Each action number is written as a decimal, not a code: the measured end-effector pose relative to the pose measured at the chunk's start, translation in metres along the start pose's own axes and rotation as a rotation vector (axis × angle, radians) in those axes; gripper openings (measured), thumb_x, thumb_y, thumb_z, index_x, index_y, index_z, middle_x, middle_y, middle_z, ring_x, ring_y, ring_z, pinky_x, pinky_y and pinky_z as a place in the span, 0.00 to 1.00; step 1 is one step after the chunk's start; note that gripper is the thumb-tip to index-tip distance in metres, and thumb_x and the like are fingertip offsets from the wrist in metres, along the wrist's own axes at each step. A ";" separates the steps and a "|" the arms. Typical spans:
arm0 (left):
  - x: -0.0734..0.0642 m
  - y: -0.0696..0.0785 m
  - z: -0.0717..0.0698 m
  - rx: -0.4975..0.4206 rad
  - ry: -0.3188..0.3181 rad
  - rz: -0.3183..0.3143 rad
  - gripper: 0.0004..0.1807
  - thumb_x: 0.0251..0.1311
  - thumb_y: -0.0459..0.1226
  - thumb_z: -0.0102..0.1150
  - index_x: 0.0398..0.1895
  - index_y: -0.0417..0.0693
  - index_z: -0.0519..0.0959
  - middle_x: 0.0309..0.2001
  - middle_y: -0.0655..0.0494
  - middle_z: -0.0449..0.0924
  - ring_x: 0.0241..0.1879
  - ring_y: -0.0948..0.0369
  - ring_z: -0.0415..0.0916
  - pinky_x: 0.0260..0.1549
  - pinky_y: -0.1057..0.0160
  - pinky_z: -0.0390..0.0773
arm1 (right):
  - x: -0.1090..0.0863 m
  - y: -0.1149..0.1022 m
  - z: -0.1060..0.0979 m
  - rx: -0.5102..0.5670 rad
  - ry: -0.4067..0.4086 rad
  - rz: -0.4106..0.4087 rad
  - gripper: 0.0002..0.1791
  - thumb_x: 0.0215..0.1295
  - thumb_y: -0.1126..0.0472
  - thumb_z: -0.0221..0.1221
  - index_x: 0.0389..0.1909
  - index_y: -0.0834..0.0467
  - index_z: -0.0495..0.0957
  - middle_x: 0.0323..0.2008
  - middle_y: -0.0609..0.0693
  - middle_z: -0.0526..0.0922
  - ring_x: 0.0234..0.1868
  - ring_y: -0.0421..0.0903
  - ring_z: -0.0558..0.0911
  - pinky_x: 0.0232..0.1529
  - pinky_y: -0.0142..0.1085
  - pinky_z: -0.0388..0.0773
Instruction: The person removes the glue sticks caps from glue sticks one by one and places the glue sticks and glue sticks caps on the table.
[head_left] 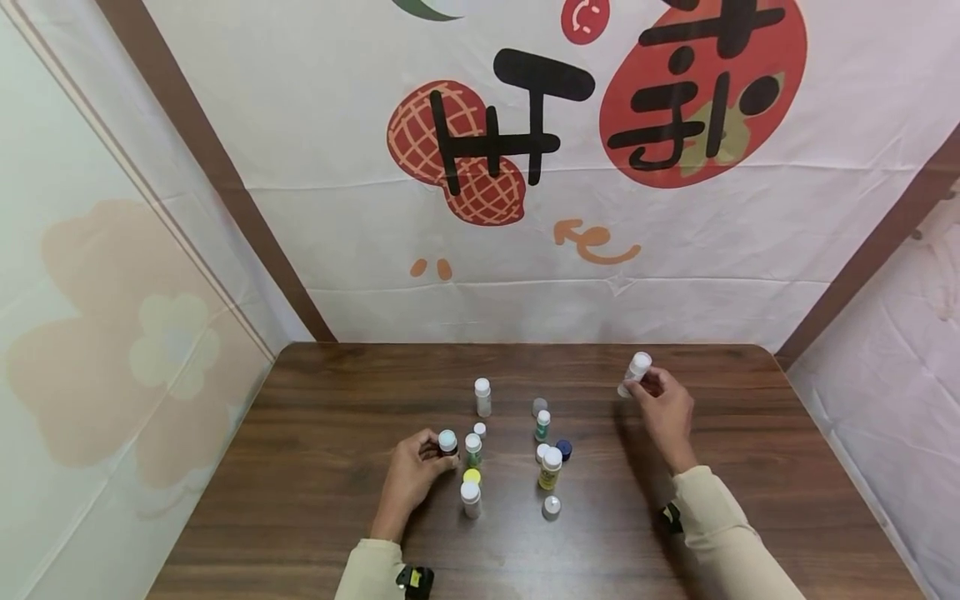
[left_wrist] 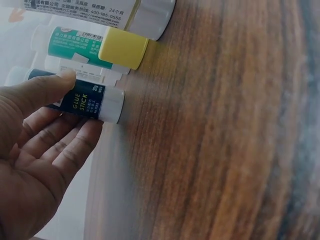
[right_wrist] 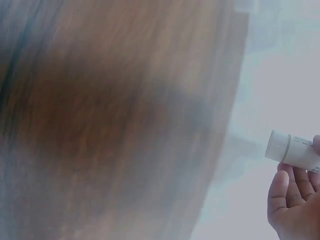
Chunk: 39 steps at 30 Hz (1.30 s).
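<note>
In the left wrist view, a dark blue tube labelled "GLUE STICK" (left_wrist: pixel 82 100) is pinched between the thumb and fingers of my left hand (head_left: pixel 411 471). Its pale base shows just over the wood. Far to the right, my right hand (head_left: pixel 666 412) grips a white glue stick (head_left: pixel 636 371), tilted and held up near the table's back edge. The right wrist view shows one end of that white stick (right_wrist: pixel 292 149) beyond the fingers. Right beside my left hand stand a green-labelled glue stick (head_left: pixel 473 450) and a white one (head_left: pixel 471 500), with a yellow cap (head_left: pixel 472 476) between them.
On the brown table (head_left: pixel 337 400) a white stick (head_left: pixel 483 398) stands further back. A small green one (head_left: pixel 542 426) and a yellow-labelled one (head_left: pixel 550 469) stand mid-table. Loose caps lie around them, among them a dark blue cap (head_left: pixel 564 450). A printed curtain (head_left: pixel 360 233) hangs behind.
</note>
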<state>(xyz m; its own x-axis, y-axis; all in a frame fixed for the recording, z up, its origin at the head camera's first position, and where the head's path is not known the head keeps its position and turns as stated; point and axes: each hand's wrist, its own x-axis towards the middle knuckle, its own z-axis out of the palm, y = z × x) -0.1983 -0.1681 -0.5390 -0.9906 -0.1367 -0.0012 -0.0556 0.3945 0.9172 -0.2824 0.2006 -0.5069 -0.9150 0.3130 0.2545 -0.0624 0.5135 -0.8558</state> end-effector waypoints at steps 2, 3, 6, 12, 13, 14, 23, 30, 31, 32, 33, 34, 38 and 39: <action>-0.001 -0.001 0.001 -0.004 -0.003 -0.001 0.11 0.46 0.27 0.72 0.31 0.41 0.80 0.37 0.50 0.83 0.42 0.56 0.81 0.41 0.61 0.80 | -0.005 -0.007 0.000 0.018 -0.009 -0.016 0.16 0.58 0.62 0.68 0.45 0.64 0.80 0.40 0.59 0.85 0.39 0.50 0.84 0.31 0.17 0.71; -0.002 -0.001 0.001 -0.007 -0.004 -0.003 0.11 0.46 0.27 0.72 0.31 0.41 0.79 0.37 0.50 0.83 0.42 0.56 0.81 0.41 0.61 0.80 | -0.007 -0.010 -0.001 0.029 -0.014 -0.026 0.16 0.57 0.62 0.69 0.44 0.64 0.80 0.40 0.59 0.85 0.39 0.49 0.84 0.31 0.17 0.72; -0.003 -0.001 0.002 -0.016 -0.009 -0.011 0.11 0.47 0.26 0.71 0.32 0.41 0.79 0.37 0.50 0.83 0.42 0.55 0.81 0.41 0.61 0.80 | -0.014 -0.019 -0.002 0.066 -0.026 -0.062 0.15 0.55 0.64 0.70 0.43 0.65 0.81 0.38 0.59 0.85 0.35 0.44 0.83 0.31 0.19 0.74; -0.006 -0.001 0.001 -0.058 -0.018 -0.024 0.16 0.47 0.24 0.70 0.42 0.37 0.79 0.41 0.45 0.82 0.44 0.51 0.80 0.41 0.61 0.81 | -0.026 -0.035 -0.004 0.105 -0.057 -0.110 0.16 0.54 0.64 0.70 0.43 0.64 0.81 0.37 0.58 0.86 0.33 0.38 0.82 0.32 0.21 0.76; -0.007 -0.001 0.000 -0.077 -0.019 -0.024 0.18 0.47 0.23 0.69 0.44 0.35 0.78 0.42 0.44 0.81 0.45 0.50 0.80 0.42 0.61 0.81 | -0.028 -0.037 -0.004 0.105 -0.061 -0.119 0.16 0.54 0.64 0.70 0.43 0.64 0.81 0.37 0.57 0.86 0.33 0.39 0.83 0.32 0.21 0.76; -0.008 -0.001 -0.001 -0.095 -0.019 -0.021 0.19 0.48 0.22 0.68 0.46 0.34 0.78 0.42 0.42 0.81 0.45 0.49 0.79 0.42 0.61 0.80 | -0.030 -0.039 -0.005 0.101 -0.063 -0.129 0.16 0.54 0.64 0.70 0.43 0.64 0.81 0.37 0.57 0.86 0.34 0.41 0.83 0.32 0.21 0.76; -0.013 0.024 -0.020 -0.139 0.057 0.042 0.21 0.51 0.25 0.68 0.50 0.32 0.78 0.48 0.38 0.80 0.50 0.46 0.78 0.46 0.56 0.79 | -0.051 -0.055 -0.008 0.054 -0.071 -0.238 0.17 0.53 0.64 0.71 0.43 0.62 0.81 0.36 0.54 0.86 0.31 0.46 0.83 0.31 0.23 0.76; -0.019 0.057 -0.032 -0.167 0.096 0.152 0.20 0.50 0.28 0.71 0.49 0.37 0.80 0.48 0.43 0.82 0.46 0.49 0.79 0.47 0.53 0.78 | -0.064 -0.075 -0.009 0.078 -0.102 -0.298 0.18 0.52 0.64 0.72 0.45 0.61 0.82 0.36 0.52 0.86 0.31 0.44 0.82 0.31 0.38 0.81; -0.021 0.061 -0.033 -0.162 0.099 0.163 0.20 0.50 0.29 0.71 0.49 0.38 0.80 0.48 0.45 0.82 0.46 0.51 0.79 0.46 0.55 0.79 | -0.066 -0.078 -0.009 0.076 -0.103 -0.310 0.18 0.51 0.65 0.72 0.44 0.61 0.82 0.36 0.52 0.86 0.31 0.43 0.82 0.31 0.39 0.81; -0.022 0.065 -0.033 -0.157 0.099 0.176 0.20 0.50 0.30 0.72 0.49 0.39 0.81 0.48 0.46 0.82 0.46 0.52 0.79 0.46 0.58 0.79 | -0.067 -0.080 -0.009 0.080 -0.106 -0.320 0.18 0.51 0.65 0.72 0.44 0.61 0.82 0.36 0.52 0.86 0.30 0.43 0.82 0.30 0.40 0.81; -0.023 0.070 -0.034 -0.145 0.100 0.187 0.20 0.50 0.30 0.72 0.49 0.40 0.81 0.48 0.48 0.83 0.46 0.54 0.79 0.46 0.61 0.79 | -0.069 -0.083 -0.010 0.084 -0.108 -0.330 0.18 0.50 0.66 0.72 0.44 0.61 0.82 0.35 0.52 0.86 0.30 0.43 0.82 0.30 0.40 0.81; -0.025 0.074 -0.034 -0.129 0.097 0.197 0.20 0.50 0.31 0.72 0.49 0.42 0.81 0.47 0.50 0.83 0.46 0.56 0.79 0.45 0.63 0.78 | -0.070 -0.086 -0.010 0.082 -0.108 -0.338 0.18 0.50 0.66 0.73 0.44 0.61 0.82 0.35 0.51 0.86 0.30 0.43 0.81 0.29 0.40 0.80; -0.031 0.092 -0.032 -0.131 0.069 0.240 0.20 0.49 0.30 0.73 0.48 0.42 0.82 0.46 0.53 0.84 0.44 0.58 0.79 0.43 0.64 0.78 | -0.076 -0.094 -0.011 0.083 -0.117 -0.388 0.18 0.49 0.66 0.73 0.43 0.61 0.82 0.34 0.49 0.85 0.30 0.41 0.81 0.29 0.40 0.80; -0.033 0.096 -0.031 -0.141 0.056 0.251 0.20 0.49 0.30 0.72 0.47 0.42 0.82 0.45 0.53 0.84 0.43 0.58 0.80 0.42 0.64 0.79 | -0.077 -0.096 -0.012 0.081 -0.122 -0.402 0.18 0.49 0.66 0.73 0.43 0.60 0.82 0.34 0.49 0.85 0.30 0.41 0.81 0.30 0.40 0.80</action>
<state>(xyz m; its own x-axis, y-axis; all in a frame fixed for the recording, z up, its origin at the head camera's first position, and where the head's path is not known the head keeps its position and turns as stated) -0.1675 -0.1542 -0.4381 -0.9625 -0.1020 0.2513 0.2123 0.2931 0.9322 -0.2009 0.1366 -0.4393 -0.8517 0.0020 0.5240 -0.4501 0.5095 -0.7334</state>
